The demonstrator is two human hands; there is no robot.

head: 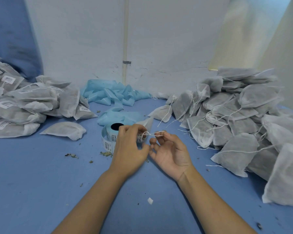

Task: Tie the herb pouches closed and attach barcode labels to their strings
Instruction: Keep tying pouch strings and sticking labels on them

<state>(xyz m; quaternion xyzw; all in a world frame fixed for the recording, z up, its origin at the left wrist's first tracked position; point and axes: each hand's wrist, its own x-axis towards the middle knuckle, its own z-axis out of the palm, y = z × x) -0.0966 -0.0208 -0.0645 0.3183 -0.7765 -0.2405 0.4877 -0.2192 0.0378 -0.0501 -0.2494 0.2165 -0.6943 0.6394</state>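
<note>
We see left hand [130, 146] pinching neck of herb pouch [146, 126] mid-table, just in front of barcode label roll [109, 137]. Right hand [169, 152], palm up, fingers curled, pinches white string [155, 133] stretched between both hands. Labelled pouch pile [29, 102] crowds left edge, unlabelled pile [240, 119] right edge; bare blue tabletop [41, 183] lies near us.

Pouch [146, 125] mostly hidden behind left hand [130, 149]; label print [108, 143] too small; piles cut by edges.
</note>
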